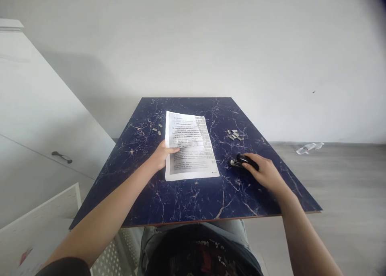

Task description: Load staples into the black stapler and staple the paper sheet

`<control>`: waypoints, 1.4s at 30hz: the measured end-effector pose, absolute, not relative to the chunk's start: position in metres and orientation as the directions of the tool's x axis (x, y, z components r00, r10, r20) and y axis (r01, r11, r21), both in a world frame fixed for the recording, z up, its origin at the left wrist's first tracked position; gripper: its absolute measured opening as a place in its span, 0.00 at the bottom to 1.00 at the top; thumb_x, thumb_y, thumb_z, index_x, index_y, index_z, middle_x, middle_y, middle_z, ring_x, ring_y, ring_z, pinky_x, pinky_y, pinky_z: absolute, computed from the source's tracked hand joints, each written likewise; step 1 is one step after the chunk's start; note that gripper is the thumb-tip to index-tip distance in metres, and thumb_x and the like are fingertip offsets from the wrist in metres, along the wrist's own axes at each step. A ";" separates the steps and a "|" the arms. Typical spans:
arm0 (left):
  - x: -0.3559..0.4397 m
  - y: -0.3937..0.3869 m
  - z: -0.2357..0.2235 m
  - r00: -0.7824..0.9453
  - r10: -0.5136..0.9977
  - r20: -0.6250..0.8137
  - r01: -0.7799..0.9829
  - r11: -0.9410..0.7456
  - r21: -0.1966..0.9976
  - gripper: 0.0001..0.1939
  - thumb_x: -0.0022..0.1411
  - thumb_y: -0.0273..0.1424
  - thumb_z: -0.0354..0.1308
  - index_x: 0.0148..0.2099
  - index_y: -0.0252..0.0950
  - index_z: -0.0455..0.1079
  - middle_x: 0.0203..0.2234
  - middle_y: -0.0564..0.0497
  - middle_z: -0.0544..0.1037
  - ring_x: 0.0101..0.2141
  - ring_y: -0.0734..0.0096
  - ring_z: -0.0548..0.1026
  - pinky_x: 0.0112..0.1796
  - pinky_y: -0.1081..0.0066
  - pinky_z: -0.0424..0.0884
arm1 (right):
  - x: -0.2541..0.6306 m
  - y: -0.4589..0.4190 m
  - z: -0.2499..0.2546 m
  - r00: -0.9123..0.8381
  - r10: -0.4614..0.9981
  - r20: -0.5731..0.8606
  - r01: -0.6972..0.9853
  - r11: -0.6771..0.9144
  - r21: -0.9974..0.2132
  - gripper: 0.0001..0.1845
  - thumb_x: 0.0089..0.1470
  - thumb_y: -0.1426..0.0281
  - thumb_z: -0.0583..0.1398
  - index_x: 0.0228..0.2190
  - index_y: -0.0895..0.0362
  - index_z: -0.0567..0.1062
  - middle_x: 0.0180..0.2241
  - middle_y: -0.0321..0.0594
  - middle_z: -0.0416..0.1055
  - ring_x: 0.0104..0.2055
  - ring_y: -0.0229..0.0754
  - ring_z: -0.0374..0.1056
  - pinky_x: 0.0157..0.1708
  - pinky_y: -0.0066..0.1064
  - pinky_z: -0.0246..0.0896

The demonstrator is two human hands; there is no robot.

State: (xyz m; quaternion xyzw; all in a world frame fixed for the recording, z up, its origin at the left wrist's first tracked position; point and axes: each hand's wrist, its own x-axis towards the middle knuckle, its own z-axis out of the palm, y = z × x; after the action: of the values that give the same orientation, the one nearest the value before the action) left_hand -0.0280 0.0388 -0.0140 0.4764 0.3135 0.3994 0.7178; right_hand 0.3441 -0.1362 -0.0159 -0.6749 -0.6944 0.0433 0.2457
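Observation:
My left hand [162,155] grips the left edge of a printed sheet of paper [193,151], thumb on top and the other fingers hidden beneath. Whether it is one sheet or a thin stack, I cannot tell. To the right, my right hand [263,169] is closed around a black stapler [245,160], whose jaw end points left toward the paper. A gap of table separates the stapler from the sheet. Beyond the stapler lies a small pile of short metallic strips [234,134], perhaps staples. A few similar small pieces [159,129] lie left of the paper.
The dark blue marbled table [193,203] stands against a white wall [193,43]. A white cabinet [36,107] with a dark handle is at the left. On the floor at the right lies a clear plastic wrapper [310,148].

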 end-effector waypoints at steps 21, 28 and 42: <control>-0.018 0.032 -0.011 0.485 0.868 -0.112 -0.162 0.215 0.963 0.29 0.44 0.24 0.74 0.51 0.34 0.74 0.47 0.42 0.81 0.49 0.49 0.77 0.56 0.48 0.67 | 0.272 -0.118 -0.008 -0.135 0.903 0.408 0.839 0.324 -0.438 0.14 0.67 0.60 0.55 0.46 0.53 0.74 0.42 0.45 0.76 0.45 0.50 0.71 0.49 0.43 0.60; -0.018 0.034 -0.012 0.482 0.868 -0.115 -0.155 0.214 0.965 0.28 0.44 0.23 0.74 0.49 0.34 0.75 0.45 0.43 0.82 0.48 0.51 0.78 0.56 0.49 0.66 | 0.270 -0.116 -0.011 -0.059 0.900 0.431 0.835 0.281 -0.473 0.16 0.68 0.60 0.51 0.43 0.51 0.76 0.40 0.42 0.78 0.43 0.49 0.71 0.47 0.43 0.60; -0.021 0.033 -0.007 0.469 0.872 -0.141 -0.091 0.207 0.974 0.27 0.45 0.24 0.74 0.49 0.34 0.75 0.46 0.42 0.81 0.49 0.48 0.77 0.56 0.47 0.67 | 0.272 -0.108 -0.015 0.298 0.925 0.234 0.631 -0.007 -0.776 0.20 0.62 0.53 0.57 0.32 0.55 0.78 0.31 0.38 0.77 0.32 0.44 0.70 0.34 0.32 0.60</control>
State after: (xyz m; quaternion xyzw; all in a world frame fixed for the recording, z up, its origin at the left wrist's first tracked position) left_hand -0.0210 0.0333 -0.0067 0.5212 0.3747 0.3535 0.6805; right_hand 0.2717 -0.1085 -0.0146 -0.6874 -0.5660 0.1753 0.4199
